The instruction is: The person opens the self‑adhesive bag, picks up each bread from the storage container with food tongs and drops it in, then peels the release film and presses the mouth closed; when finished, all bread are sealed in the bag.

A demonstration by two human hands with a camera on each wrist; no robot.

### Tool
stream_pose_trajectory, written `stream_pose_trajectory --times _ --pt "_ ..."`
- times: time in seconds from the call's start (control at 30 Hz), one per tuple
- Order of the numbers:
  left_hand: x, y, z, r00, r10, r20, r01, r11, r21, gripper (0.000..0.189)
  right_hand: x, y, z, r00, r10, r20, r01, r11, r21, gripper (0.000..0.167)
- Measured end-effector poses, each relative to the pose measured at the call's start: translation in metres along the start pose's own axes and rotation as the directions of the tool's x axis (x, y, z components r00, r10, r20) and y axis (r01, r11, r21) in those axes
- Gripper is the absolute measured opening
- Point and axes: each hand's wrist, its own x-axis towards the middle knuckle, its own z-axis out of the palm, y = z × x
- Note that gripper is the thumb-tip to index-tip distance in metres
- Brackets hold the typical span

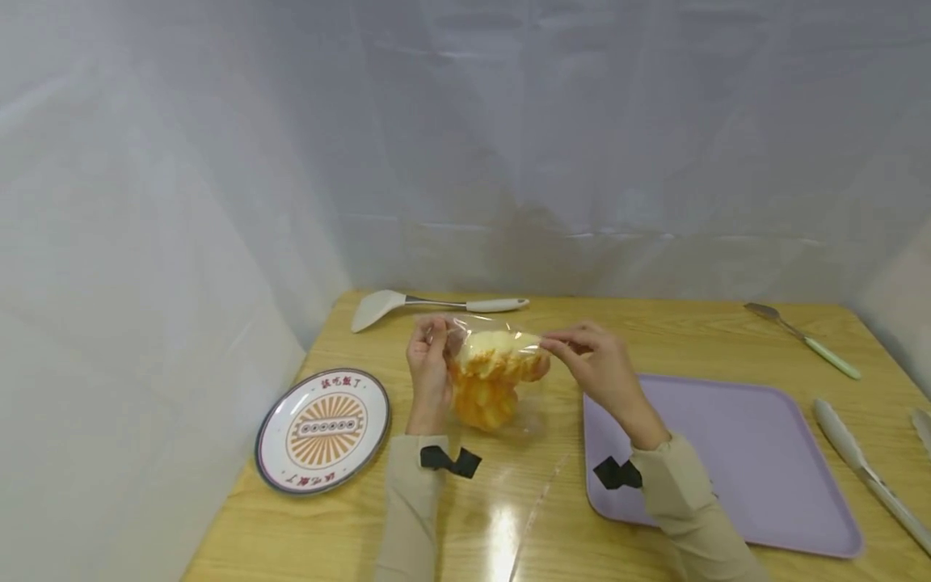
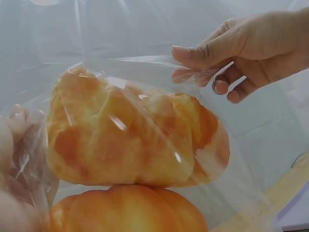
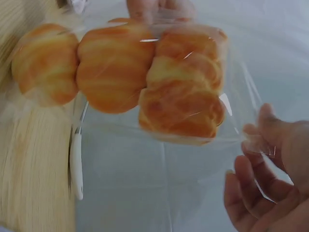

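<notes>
A clear plastic bag (image 3: 241, 116) with several golden-brown bread rolls (image 2: 120, 130) inside is held up over the middle of the table. My left hand (image 1: 429, 368) grips the bag's left side, thumb in front. With thumb and forefinger, my right hand (image 1: 600, 372) pinches the bag's upper right corner, its other fingers loosely bent. In the right wrist view the rolls (image 3: 113, 67) lie in a row within the film, and the pinched corner (image 3: 258, 145) is stretched away from them.
On the left lies a white plate (image 1: 374, 412) with an orange ray pattern. A white-headed spatula (image 1: 378, 307) lies along the back edge. A purple tray (image 1: 735, 444) is at the right, with a green-handled spatula (image 1: 829, 354) behind it and tongs (image 1: 865, 465) beside it.
</notes>
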Motion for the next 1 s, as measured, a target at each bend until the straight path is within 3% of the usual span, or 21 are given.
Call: stream_pose_trajectory --times 0.13,0.27,0.43,0.57,0.8,0.9,1.0 --pt "-0.001 -0.001 -0.001 0.997 0.015 0.071 -0.017 0.999 0.028 0.018 0.001 0.004 0.001 0.982 -0.097 -0.162 0.096 0.995 -0.012 0.009" --pt "-0.001 -0.003 -0.001 0.992 0.013 0.123 -0.019 0.998 0.053 0.020 0.003 0.004 0.000 0.964 -0.084 -0.253 0.086 0.996 -0.001 0.013" --pt "-0.001 -0.007 0.000 0.998 -0.009 0.067 0.008 1.000 0.018 0.022 -0.002 0.005 -0.003 0.986 0.085 -0.141 -0.069 0.991 0.117 0.030" --pt "-0.001 -0.007 0.000 0.998 -0.010 0.068 0.010 1.000 0.008 0.021 -0.004 0.007 -0.005 0.986 0.147 -0.074 -0.136 0.981 0.140 0.022" --pt "-0.003 0.004 -0.004 0.983 -0.016 0.183 0.003 0.998 0.067 0.012 -0.004 0.007 -0.009 0.988 0.105 -0.111 -0.085 0.982 0.170 0.009" --pt "-0.003 0.013 -0.005 0.973 -0.051 0.226 0.013 0.986 0.166 0.015 -0.004 0.008 -0.008 0.992 0.055 -0.115 -0.030 0.978 0.207 0.008" --pt "-0.004 0.022 -0.004 0.960 -0.138 0.245 0.055 0.947 0.315 0.012 -0.004 0.008 -0.007 0.994 0.022 -0.108 0.007 0.964 0.264 0.007"
